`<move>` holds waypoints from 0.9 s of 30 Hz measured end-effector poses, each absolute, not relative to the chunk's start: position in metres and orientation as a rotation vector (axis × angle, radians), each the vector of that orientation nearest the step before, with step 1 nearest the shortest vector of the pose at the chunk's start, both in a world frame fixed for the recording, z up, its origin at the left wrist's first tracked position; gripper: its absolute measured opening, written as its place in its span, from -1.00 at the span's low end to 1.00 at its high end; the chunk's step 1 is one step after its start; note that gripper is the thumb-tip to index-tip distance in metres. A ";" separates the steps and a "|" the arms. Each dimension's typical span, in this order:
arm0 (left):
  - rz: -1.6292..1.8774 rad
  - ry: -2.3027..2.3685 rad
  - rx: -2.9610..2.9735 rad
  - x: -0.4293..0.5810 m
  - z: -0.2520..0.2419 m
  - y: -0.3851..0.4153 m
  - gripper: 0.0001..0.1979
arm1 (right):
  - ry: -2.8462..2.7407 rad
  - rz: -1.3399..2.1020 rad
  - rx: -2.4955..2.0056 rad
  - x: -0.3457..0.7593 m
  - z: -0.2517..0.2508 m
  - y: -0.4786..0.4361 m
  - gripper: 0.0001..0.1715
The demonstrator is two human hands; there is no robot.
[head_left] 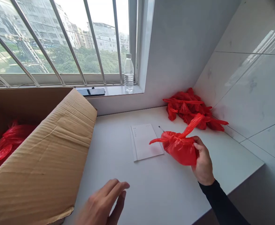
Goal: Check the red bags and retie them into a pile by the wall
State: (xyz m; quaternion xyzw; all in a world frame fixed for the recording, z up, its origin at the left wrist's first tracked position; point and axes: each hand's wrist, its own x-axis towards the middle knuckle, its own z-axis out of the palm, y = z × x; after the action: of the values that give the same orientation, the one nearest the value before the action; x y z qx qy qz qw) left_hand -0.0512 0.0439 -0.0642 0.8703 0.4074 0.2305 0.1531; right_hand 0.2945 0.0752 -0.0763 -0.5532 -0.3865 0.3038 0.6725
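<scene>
A knotted red plastic bag (180, 150) with something bulky inside is gripped at its right side by my right hand (203, 161), above the white table. Its tied ends stick out to the left and upward. My left hand (104, 203) hovers low over the table near the front, empty, thumb and fingers apart. Behind the held bag lies a white notebook (145, 142), with the tip of a pen (160, 128) showing beside it. A heap of red plastic bags (189, 107) rests in the far right corner of the table.
On the left stands an open cardboard box (55, 156), its flap leaning over the table, with red bags (12, 140) inside. A water bottle (129, 75) and a phone (91, 92) lie along the windowsill (116, 90). Tiled wall (257, 93) bounds the right side.
</scene>
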 end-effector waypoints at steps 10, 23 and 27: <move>0.751 1.271 2.034 -0.018 -0.083 0.050 -0.82 | -1.442 1.346 -1.198 0.227 -0.091 0.032 -0.77; 0.848 1.387 1.899 -0.022 -0.080 0.038 -0.80 | -1.943 0.357 -1.296 0.214 -0.098 0.024 -0.84; 0.969 1.678 1.679 -0.042 -0.081 0.037 -0.73 | -1.754 0.437 -1.473 0.234 -0.097 0.021 -0.94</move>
State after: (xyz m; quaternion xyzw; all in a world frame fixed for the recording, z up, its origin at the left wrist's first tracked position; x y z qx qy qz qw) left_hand -0.0419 0.0365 -0.0810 0.6278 0.6273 0.3623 0.2849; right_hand 0.2341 0.0213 -0.0972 -0.5806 -0.6913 0.1722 0.3941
